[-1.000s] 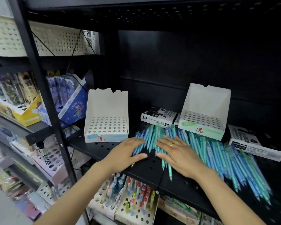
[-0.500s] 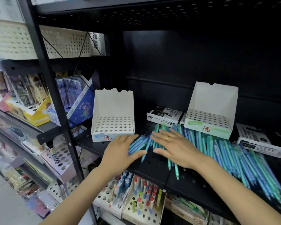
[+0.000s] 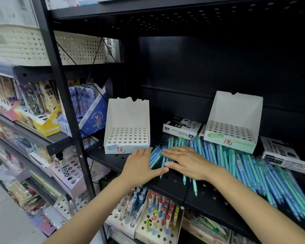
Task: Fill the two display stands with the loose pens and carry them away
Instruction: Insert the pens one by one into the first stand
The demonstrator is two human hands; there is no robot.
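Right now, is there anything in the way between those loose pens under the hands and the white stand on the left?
Nothing visible. The left hand and right hand rest flat on the pens, and the left stand sits just behind the left hand. Its holes look empty, with only bare shelf between.

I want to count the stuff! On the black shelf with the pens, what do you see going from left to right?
Left white display stand → left hand → right hand → right white display stand → black-and-white marker box.
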